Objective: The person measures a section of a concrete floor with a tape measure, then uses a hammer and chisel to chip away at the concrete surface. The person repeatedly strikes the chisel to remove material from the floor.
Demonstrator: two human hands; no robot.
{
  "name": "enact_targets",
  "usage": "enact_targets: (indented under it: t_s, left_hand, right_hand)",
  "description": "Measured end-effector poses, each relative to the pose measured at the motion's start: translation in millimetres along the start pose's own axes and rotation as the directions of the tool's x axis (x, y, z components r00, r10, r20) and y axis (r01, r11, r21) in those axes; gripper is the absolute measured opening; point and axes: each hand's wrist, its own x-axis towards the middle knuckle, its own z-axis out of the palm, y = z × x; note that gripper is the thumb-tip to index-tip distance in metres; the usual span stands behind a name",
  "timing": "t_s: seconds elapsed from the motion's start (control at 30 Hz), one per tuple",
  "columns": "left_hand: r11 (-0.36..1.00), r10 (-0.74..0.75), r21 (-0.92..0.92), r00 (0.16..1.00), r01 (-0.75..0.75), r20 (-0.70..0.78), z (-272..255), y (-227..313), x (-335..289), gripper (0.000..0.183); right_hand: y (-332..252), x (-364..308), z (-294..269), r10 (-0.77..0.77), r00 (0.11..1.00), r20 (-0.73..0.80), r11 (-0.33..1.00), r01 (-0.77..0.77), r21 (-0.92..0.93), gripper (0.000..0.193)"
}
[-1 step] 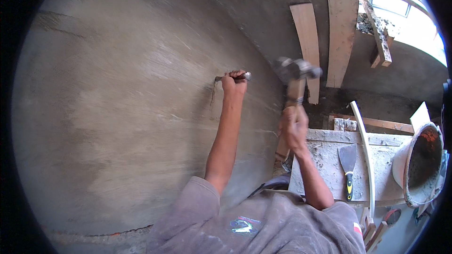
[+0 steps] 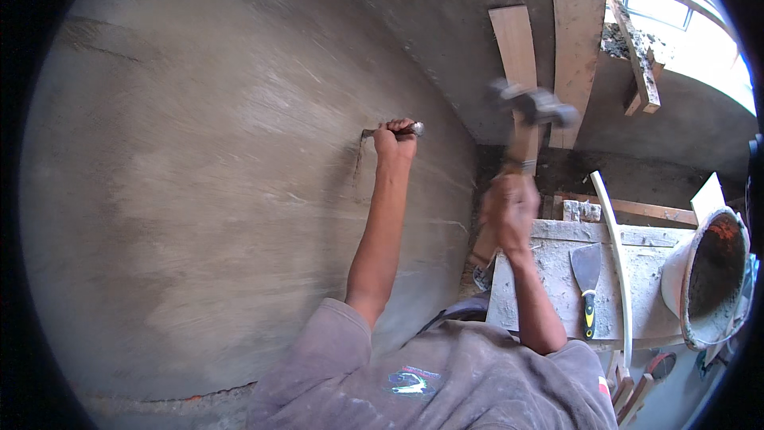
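Left hand (image 2: 395, 140) is closed around a chisel (image 2: 393, 130) held against the grey wall (image 2: 199, 191), mid frame. Right hand (image 2: 509, 207) is wrapped around a blurred hammer (image 2: 532, 107), raised beside it. A scraper (image 2: 587, 287) and bucket (image 2: 711, 279) are seen lower right.

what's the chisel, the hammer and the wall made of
Chisel: likely steel, its struck end shiny grey. Hammer: dark metal-looking head, blurred, on a brown wooden handle. Wall: grey cement plaster by its look, matte with trowel streaks.
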Motion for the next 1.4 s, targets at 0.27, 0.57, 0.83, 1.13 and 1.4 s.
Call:
enact_targets:
  t_s: [0.27, 0.57, 0.83, 1.13, 1.4]
  left_hand:
    - [0.997, -0.060, -0.041, 0.998, 0.061, 0.005, -8.9, 2.8, 1.5, 0.035]
    - [0.995, -0.008, 0.099, 0.999, 0.004, 0.041, -16.0, -19.1, -8.4, 0.036]
    - [0.991, -0.015, 0.130, 0.999, 0.010, 0.040, -16.7, -27.7, -8.6, 0.035]
    - [0.980, 0.046, 0.187, 0.994, -0.064, 0.103, -16.5, -22.0, -4.0, 0.033]
    - [0.986, 0.047, 0.151, 0.984, -0.073, 0.174, -14.5, -22.3, -12.2, 0.032]
  right_hand:
    - [-71.2, 38.6, 12.8, -0.438, 0.603, -0.666, 0.733, 0.669, 0.123, 0.047]
    - [48.5, -13.1, 26.9, 0.210, 0.973, 0.100, 0.963, -0.223, 0.151, 0.035]
    - [17.0, 6.3, -21.9, 0.280, 0.952, -0.120, 0.920, -0.231, 0.316, 0.040]
    - [-17.8, 16.6, -52.2, 0.164, 0.954, -0.249, 0.952, -0.087, 0.293, 0.046]
    - [-63.9, 30.3, -85.2, -0.033, 0.918, -0.395, 0.910, 0.191, 0.367, 0.066]
